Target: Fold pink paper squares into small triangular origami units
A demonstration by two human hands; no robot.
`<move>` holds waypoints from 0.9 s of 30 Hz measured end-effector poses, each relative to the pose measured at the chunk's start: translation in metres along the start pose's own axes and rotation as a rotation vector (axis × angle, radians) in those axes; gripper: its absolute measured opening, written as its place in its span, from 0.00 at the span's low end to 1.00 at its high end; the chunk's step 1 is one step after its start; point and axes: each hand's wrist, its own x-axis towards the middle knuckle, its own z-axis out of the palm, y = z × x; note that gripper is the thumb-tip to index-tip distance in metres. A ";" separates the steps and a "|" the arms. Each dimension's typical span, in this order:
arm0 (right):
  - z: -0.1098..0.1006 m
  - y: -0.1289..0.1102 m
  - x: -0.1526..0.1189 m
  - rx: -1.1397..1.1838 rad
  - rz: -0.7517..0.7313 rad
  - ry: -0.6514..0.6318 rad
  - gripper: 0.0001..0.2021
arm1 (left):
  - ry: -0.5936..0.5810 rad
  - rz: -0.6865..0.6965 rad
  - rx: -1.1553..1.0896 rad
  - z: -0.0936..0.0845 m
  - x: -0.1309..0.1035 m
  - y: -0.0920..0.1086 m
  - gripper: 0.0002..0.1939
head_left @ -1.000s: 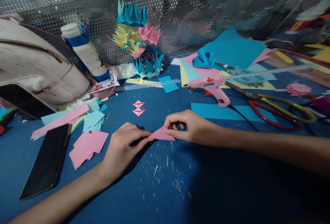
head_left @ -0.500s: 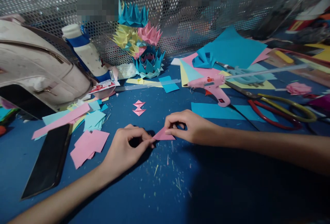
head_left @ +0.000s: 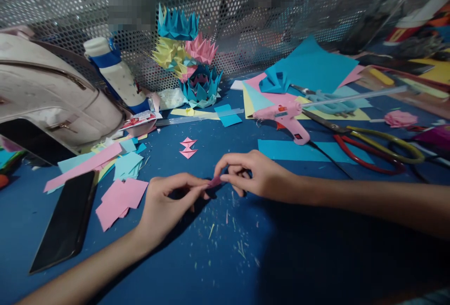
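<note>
Between my two hands is a small folded piece of pink paper point(head_left: 215, 182), mostly covered by the fingers. My left hand point(head_left: 172, 202) pinches its left end between thumb and index finger. On the other end, my right hand point(head_left: 251, 174) is closed with thumb and index finger on the paper. Just beyond them lie two small pink folded paper pieces point(head_left: 189, 147), point to point. A loose stack of pink paper squares point(head_left: 121, 199) sits left of my left hand. Tiny paper scraps point(head_left: 228, 234) dot the blue tabletop below my hands.
A pink glue gun point(head_left: 284, 117), red-and-yellow-handled scissors point(head_left: 365, 148) and a blue paper strip point(head_left: 312, 150) lie to the right. Folded paper flowers point(head_left: 200, 85) stand against the perforated metal panel. Left are a phone point(head_left: 66, 220), a bottle point(head_left: 116, 73) and a white bag point(head_left: 45, 89).
The pink paper, which showed as a flat triangle on the table, is now turned up and narrower between my fingers. My right hand has shifted slightly left, closer to my left.
</note>
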 end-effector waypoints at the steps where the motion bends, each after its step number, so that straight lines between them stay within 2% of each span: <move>1: 0.000 -0.001 0.000 0.106 0.034 -0.012 0.10 | 0.013 0.046 0.045 -0.004 -0.002 -0.002 0.07; 3: 0.002 -0.003 0.001 0.290 0.089 -0.037 0.11 | -0.009 0.148 0.134 -0.013 -0.008 -0.006 0.06; 5: 0.004 -0.004 0.002 0.379 0.101 -0.044 0.10 | -0.055 0.245 0.220 -0.020 -0.016 -0.010 0.15; 7: 0.006 -0.004 0.002 0.381 0.082 -0.028 0.11 | -0.096 0.483 0.494 -0.022 -0.024 -0.012 0.20; 8: 0.007 -0.004 0.001 0.373 0.071 -0.015 0.12 | -0.098 0.543 0.569 -0.022 -0.027 -0.011 0.21; 10: 0.008 -0.003 0.000 0.356 0.063 -0.002 0.13 | -0.090 0.558 0.619 -0.019 -0.027 -0.007 0.20; 12: 0.009 -0.003 -0.001 0.355 0.063 0.002 0.13 | -0.077 0.462 0.488 -0.015 -0.022 -0.002 0.16; 13: 0.009 -0.003 -0.002 0.356 0.065 0.005 0.13 | -0.093 0.414 0.335 -0.013 -0.017 0.000 0.13; 14: 0.009 -0.004 -0.003 0.353 0.064 0.008 0.13 | -0.105 0.289 0.174 -0.011 -0.013 0.002 0.12; 17: 0.009 -0.005 -0.004 0.320 0.045 0.010 0.13 | -0.059 0.106 -0.042 -0.004 -0.004 0.006 0.13; 19: 0.008 -0.005 -0.004 0.289 0.019 0.009 0.12 | -0.044 -0.024 -0.157 0.001 -0.003 0.008 0.13; 22: 0.007 -0.005 -0.005 0.232 -0.021 0.010 0.11 | -0.090 -0.198 -0.311 0.008 -0.003 0.009 0.12; 27: 0.005 -0.007 -0.004 0.159 -0.031 0.011 0.11 | -0.196 -0.381 -0.475 0.013 0.003 0.011 0.11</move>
